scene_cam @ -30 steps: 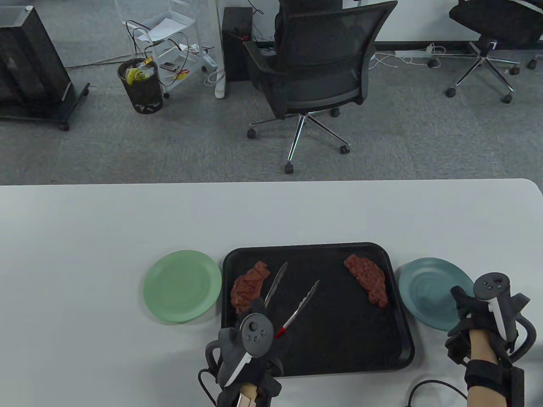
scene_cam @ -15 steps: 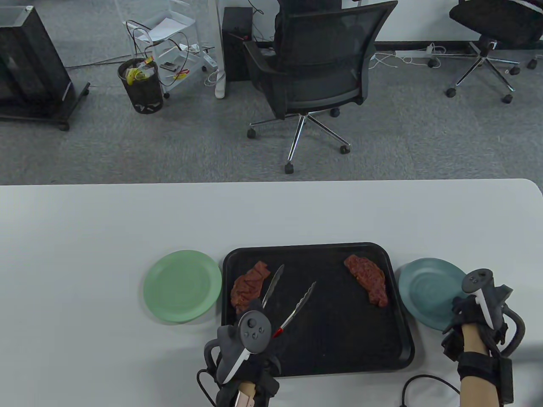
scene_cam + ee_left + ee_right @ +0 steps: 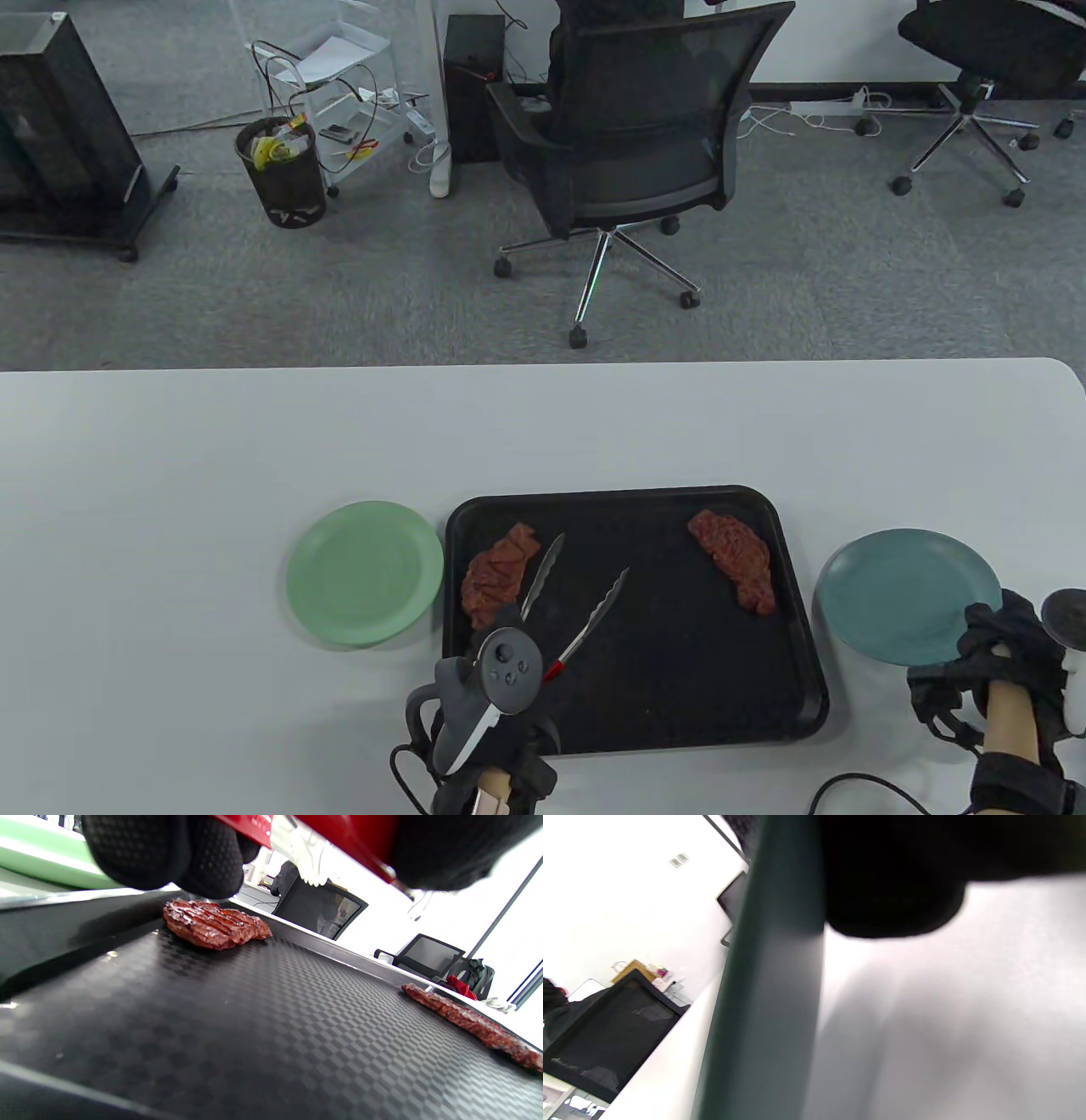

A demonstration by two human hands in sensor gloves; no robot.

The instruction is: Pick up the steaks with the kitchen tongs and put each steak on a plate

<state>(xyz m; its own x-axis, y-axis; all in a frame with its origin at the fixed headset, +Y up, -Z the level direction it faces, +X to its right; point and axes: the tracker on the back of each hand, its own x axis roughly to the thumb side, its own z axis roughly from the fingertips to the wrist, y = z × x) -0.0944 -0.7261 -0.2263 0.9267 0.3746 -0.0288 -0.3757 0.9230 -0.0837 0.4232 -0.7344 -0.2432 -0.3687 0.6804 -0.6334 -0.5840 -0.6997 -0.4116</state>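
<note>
Two brown steaks lie on the black tray (image 3: pixel 679 671): one at its left (image 3: pixel 495 576), one at its right (image 3: pixel 736 560). My left hand (image 3: pixel 530 679) grips the red-handled metal tongs (image 3: pixel 585 620), whose two arms stand spread above the tray just right of the left steak. The left wrist view shows that steak (image 3: pixel 214 924) close ahead, the other steak (image 3: pixel 471 1024) farther off, and the red tongs handle (image 3: pixel 339 840) under my gloved fingers (image 3: pixel 169 849). My right hand (image 3: pixel 988 641) holds the near right rim of the teal plate (image 3: pixel 904 594); its rim (image 3: pixel 768 984) fills the right wrist view.
A green plate (image 3: pixel 365 573) sits on the white table (image 3: pixel 170 475) just left of the tray. Beyond the table's far edge stand a black office chair (image 3: pixel 628 144) and a bin (image 3: pixel 282 174) on the floor. A cable (image 3: pixel 857 785) lies near my right wrist.
My right hand has drawn back to the right and toward the near edge, taking the teal plate with it, away from the tray. The left hand and tongs shifted only slightly.
</note>
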